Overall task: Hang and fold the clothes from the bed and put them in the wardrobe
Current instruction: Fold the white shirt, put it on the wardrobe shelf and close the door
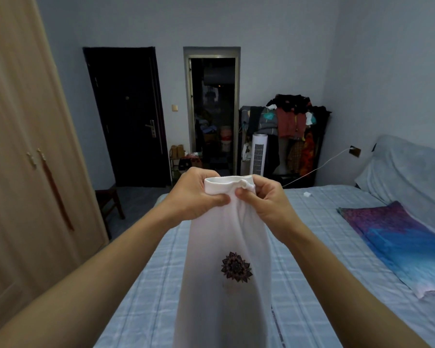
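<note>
A white garment (226,247) with a dark flower print hangs in front of me over the bed (312,234). Its collar edge is bunched at the top. My left hand (199,194) grips the collar's left side with the thumb pressed on the front. My right hand (264,197) pinches the collar's right side, close beside the left hand. The garment's lower part drops out of view at the bottom. The wooden wardrobe (23,146) stands at the left with its doors closed.
A purple and blue cloth (397,242) lies on the bed's right side near a covered headboard (412,172). A wooden stool (108,199) stands by the wardrobe. Beyond are a dark door (128,116), an open doorway, a white tower fan (258,153) and a loaded clothes rack (291,126).
</note>
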`<move>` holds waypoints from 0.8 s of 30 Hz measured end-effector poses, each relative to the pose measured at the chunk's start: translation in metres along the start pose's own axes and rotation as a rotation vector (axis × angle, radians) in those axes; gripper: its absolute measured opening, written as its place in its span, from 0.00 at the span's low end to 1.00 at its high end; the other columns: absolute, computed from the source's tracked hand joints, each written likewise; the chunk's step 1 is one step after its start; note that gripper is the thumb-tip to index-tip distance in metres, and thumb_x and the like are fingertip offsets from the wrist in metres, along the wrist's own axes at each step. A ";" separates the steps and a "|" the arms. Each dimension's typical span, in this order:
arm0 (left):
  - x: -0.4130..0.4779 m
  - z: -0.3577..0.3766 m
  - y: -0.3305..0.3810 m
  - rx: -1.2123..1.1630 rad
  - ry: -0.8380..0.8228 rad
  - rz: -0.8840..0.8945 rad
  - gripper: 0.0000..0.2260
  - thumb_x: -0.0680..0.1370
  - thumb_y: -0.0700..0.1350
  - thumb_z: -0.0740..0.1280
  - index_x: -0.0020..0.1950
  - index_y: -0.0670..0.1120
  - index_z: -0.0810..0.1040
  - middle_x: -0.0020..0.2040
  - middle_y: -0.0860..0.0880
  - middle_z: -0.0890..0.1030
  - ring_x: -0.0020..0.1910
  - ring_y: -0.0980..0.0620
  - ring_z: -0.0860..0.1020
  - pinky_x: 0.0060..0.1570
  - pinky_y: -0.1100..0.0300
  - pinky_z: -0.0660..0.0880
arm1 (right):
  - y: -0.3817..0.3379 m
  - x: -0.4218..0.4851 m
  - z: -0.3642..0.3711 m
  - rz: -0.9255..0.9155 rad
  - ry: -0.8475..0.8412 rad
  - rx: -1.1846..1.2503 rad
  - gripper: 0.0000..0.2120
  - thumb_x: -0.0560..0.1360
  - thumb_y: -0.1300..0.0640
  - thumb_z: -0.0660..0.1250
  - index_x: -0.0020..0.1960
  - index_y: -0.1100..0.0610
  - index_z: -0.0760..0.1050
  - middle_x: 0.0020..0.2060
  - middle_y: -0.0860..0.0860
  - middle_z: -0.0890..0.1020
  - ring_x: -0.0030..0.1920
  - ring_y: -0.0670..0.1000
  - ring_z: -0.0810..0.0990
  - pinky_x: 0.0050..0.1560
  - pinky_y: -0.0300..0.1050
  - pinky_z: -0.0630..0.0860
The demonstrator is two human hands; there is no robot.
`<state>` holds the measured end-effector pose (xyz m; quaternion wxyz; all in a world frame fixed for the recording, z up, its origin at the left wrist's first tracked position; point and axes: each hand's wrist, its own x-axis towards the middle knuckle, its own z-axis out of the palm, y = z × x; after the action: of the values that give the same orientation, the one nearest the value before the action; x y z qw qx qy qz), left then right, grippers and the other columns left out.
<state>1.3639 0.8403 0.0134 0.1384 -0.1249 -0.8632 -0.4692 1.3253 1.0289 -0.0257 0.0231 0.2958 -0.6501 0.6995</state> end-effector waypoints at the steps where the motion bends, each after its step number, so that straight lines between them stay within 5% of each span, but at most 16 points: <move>1: 0.000 0.002 0.002 0.002 -0.014 -0.002 0.06 0.70 0.41 0.77 0.44 0.44 0.83 0.41 0.42 0.83 0.42 0.43 0.83 0.45 0.40 0.79 | 0.002 -0.004 -0.003 0.005 -0.002 0.017 0.08 0.76 0.59 0.70 0.54 0.61 0.80 0.46 0.61 0.83 0.46 0.57 0.82 0.49 0.53 0.80; 6: -0.002 0.003 0.006 -0.036 -0.044 -0.049 0.05 0.73 0.39 0.75 0.48 0.41 0.83 0.45 0.38 0.83 0.42 0.42 0.82 0.49 0.39 0.78 | 0.031 -0.033 -0.023 0.178 -0.066 -0.066 0.10 0.74 0.59 0.72 0.55 0.59 0.81 0.48 0.58 0.85 0.48 0.61 0.85 0.50 0.60 0.82; 10: 0.000 -0.005 0.010 -0.096 -0.028 -0.051 0.04 0.75 0.39 0.74 0.47 0.41 0.83 0.44 0.39 0.83 0.41 0.46 0.80 0.45 0.48 0.77 | 0.073 -0.054 -0.021 0.305 0.008 -0.184 0.05 0.73 0.59 0.74 0.48 0.61 0.82 0.42 0.60 0.85 0.42 0.60 0.85 0.46 0.64 0.81; 17: -0.001 -0.013 0.005 -0.023 0.011 -0.043 0.04 0.75 0.40 0.74 0.48 0.41 0.82 0.46 0.39 0.83 0.47 0.38 0.82 0.49 0.40 0.79 | 0.099 -0.056 -0.020 0.320 0.045 -0.245 0.06 0.75 0.56 0.73 0.41 0.57 0.81 0.38 0.56 0.85 0.38 0.55 0.83 0.41 0.53 0.81; 24: -0.009 -0.041 -0.003 0.146 0.066 0.019 0.05 0.72 0.43 0.76 0.44 0.44 0.82 0.41 0.44 0.83 0.41 0.46 0.82 0.43 0.45 0.80 | 0.082 -0.030 -0.039 0.177 0.185 -0.252 0.12 0.77 0.59 0.69 0.35 0.56 0.75 0.28 0.46 0.73 0.29 0.43 0.68 0.29 0.38 0.65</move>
<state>1.3763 0.8037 0.0289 0.1801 -0.1070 -0.8887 -0.4078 1.3015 1.0627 -0.1117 0.0581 0.1667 -0.7511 0.6361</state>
